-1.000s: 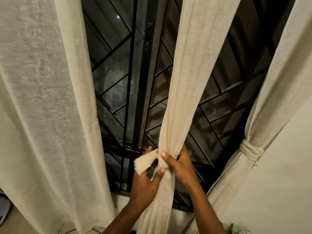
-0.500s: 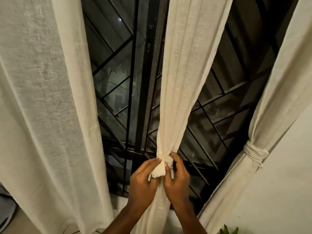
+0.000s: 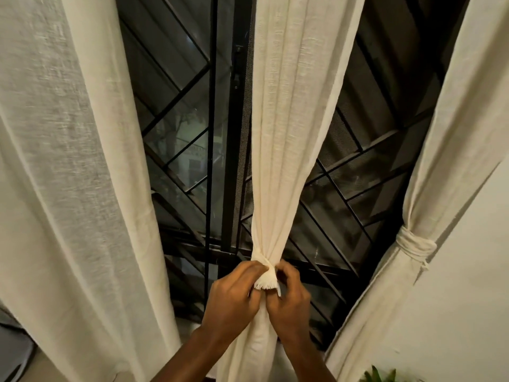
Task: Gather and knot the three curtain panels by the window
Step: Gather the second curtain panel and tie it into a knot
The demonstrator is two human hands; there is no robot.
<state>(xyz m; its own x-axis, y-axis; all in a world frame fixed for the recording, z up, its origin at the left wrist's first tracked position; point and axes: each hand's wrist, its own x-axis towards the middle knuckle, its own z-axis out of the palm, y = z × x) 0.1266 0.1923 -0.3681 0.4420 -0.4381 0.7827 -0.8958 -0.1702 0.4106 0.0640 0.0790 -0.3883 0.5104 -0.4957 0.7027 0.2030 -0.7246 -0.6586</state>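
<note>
We hold the left hand [image 3: 234, 293] and right hand [image 3: 289, 296] close together, both pinching the frayed tie end [image 3: 265, 279] at the waist of the middle panel [image 3: 286, 133], which hangs between the loose left panel [image 3: 68, 161] and the bound right panel [image 3: 440, 161], so the gathered folds cannot spread while the knot seats.

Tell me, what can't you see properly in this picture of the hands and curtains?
All in the head view:
- Knot on the middle curtain: mostly covered by the left hand and right hand gripping it, so whether it is finished is unclear.
- Left curtain: its bottom is cut off by the frame edge.
- Plant: only leaf tips show above the bottom edge.
- Outside the window: too dark.
</note>
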